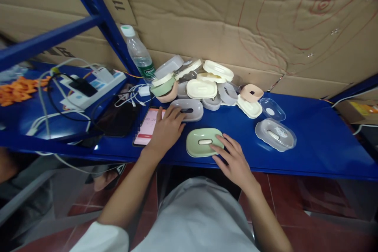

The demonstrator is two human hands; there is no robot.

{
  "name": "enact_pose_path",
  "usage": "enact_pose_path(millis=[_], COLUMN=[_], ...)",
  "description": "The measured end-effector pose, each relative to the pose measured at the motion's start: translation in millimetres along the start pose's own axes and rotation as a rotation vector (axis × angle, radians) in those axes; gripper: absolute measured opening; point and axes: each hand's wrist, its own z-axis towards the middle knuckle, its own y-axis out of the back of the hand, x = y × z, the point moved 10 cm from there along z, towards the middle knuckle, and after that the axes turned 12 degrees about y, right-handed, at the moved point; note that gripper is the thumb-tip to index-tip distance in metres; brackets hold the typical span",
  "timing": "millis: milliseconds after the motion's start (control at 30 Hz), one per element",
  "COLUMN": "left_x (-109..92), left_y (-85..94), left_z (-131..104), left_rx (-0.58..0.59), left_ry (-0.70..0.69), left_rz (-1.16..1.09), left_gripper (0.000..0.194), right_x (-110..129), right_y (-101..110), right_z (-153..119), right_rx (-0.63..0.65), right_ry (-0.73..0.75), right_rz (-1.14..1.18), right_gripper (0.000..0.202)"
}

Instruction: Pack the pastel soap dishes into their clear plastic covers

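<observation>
A pale green oval dish, shaped like a soap dish [193,145], lies in front of me with a white oblong piece in its middle. My right hand [234,159] is open, its spread fingers resting on and beside the dish's right end. My left hand [167,128] is open and palm down, between the phone and a grey oval dish [195,114]. Its fingertips reach the grey dish's left side; whether they press on it I cannot tell. A dark slot shows in that grey dish. The phone [147,125] has a pink screen with digits, partly covered by the left hand.
Behind stands a pile of cream, grey, green and peach dish parts [202,88] and a water bottle [138,55]. At right lie a clear lid [272,109] and an assembled grey dish [276,134]. Power strips [94,90], cables and orange pieces [22,89] are at left.
</observation>
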Motion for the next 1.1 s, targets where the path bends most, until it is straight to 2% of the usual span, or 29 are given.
enact_pose_path(millis=[100, 200, 367, 467, 567, 633, 733, 867, 1000, 1100], left_x=[0.4, 0.7, -9.9, -14.6, -8.2, -2.2, -2.6, -11.6, -10.8, -9.9], left_y=[-2.7, 9.3, 44.9, 51.1, 46.5, 38.7, 23.2, 10.1, 6.7, 11.6], left_z=[1.1, -4.2, -17.8, -20.4, -11.9, -1.8, 8.7, 3.9, -8.8, -19.8], left_rx=[-0.014, -0.074, -0.219, -0.252, -0.253, -0.210, -0.091, -0.008, -0.037, -0.074], left_ry=[-0.006, -0.014, -0.056, -0.059, -0.027, -0.007, -0.037, -0.113, -0.135, -0.127], left_rz=[-0.017, -0.135, -0.292, -0.245, -0.170, -0.135, -0.126, -0.176, -0.231, -0.300], left_gripper=[0.028, 0.025, 0.026, 0.026, 0.027, 0.028, 0.028, 0.031, 0.035, 0.033], right_x=[-1.2, -7.5, -37.2, -66.9, -101.0, -125.1, -164.6, -207.6, -225.3, -221.4], right_y=[-1.1, 4.8, 45.7, 70.9, 81.6, 81.6, 75.6, 63.7, 56.3, 64.5], right_z=[-1.3, 0.0, 12.7, 25.6, 49.9, 74.6, 116.5, 159.0, 176.6, 183.3], right_rx=[0.002, -0.011, -0.105, -0.124, -0.062, 0.000, 0.115, 0.221, 0.279, 0.231], right_ry=[-0.010, -0.023, -0.049, -0.108, -0.153, -0.165, -0.216, -0.280, -0.284, -0.262], right_rz=[0.033, 0.088, 0.019, -0.120, -0.249, -0.293, -0.364, -0.419, -0.450, -0.516], right_gripper=[0.038, 0.046, 0.051, 0.047, 0.045, 0.043, 0.046, 0.048, 0.037, 0.035])
